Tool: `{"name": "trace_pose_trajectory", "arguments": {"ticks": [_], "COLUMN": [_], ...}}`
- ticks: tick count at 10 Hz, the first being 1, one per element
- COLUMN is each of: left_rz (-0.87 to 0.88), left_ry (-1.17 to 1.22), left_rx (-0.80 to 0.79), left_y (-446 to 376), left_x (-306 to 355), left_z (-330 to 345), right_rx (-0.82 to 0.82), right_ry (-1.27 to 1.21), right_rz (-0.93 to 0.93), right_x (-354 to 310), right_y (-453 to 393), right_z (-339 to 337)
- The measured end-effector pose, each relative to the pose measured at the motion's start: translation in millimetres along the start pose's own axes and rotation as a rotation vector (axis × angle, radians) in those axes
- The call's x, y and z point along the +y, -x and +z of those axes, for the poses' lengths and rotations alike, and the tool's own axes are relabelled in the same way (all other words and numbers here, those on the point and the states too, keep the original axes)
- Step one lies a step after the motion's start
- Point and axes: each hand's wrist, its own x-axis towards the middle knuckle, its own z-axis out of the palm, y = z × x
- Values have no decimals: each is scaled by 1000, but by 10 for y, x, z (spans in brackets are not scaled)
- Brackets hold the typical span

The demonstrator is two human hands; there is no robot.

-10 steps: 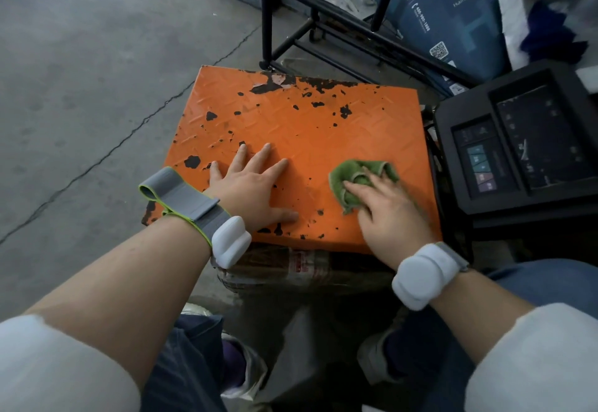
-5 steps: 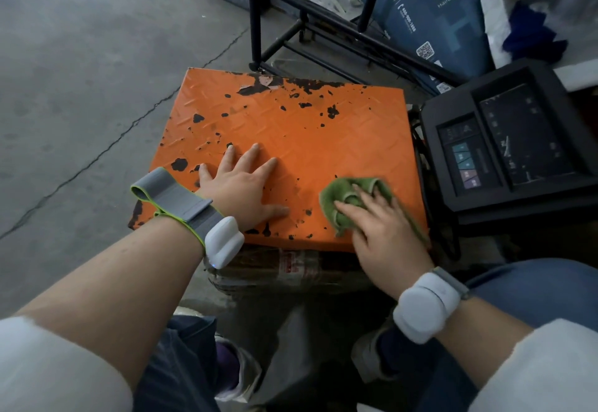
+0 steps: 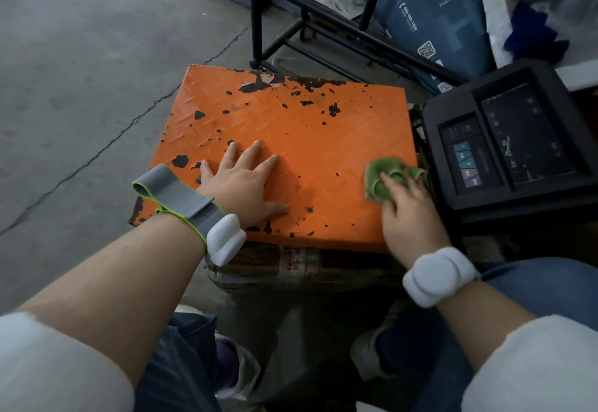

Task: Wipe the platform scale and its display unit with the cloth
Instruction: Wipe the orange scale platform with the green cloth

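Platform scale [image 3: 323, 139]: right hand [image 3: 409, 214] presses cloth [image 3: 385, 175] seemingly at right edge.

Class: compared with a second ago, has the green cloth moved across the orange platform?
Yes. The green cloth has slid right, from mid-platform to the orange platform's right edge, beside the display unit.
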Motion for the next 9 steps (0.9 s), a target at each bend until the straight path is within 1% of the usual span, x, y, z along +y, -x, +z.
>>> {"name": "trace_pose_trajectory", "arguments": {"ticks": [1, 2, 3, 4, 5, 6, 7, 8, 9], "left_rz": [-1, -31, -36, -40, -41, -43, -43, -43, -45], "left_ry": [3, 14, 20, 19, 21, 20, 14, 8, 15], "left_rx": [-1, -11, -24, -29, -29, -25, -7, -10, -4], "left_y": [-2, -11, -13, -11, -24, -29, -21, -27, -41], "left_x": [-11, -31, -27, -33, -45, -54, -45, -45, -41], "left_z": [2, -15, -25, -25, -23, -8, 7, 4, 14], "right_rx": [-46, -153, -158, -161, -260, -319, -262, -208, -296], "right_ry": [55, 161, 162, 164, 277, 336, 329, 296, 347], "right_rz": [34, -164, -105, 80, -86, -292, -153, -47, -344], "right_x": [-100, -183, -110, -144, -391, -441, -326, -403, -597], "right_y": [-85, -45, -239, -419, -286, -207, -435, -518, -316], "right_z": [12, 71, -6, -41, 74, 139, 71, 89, 199]}}
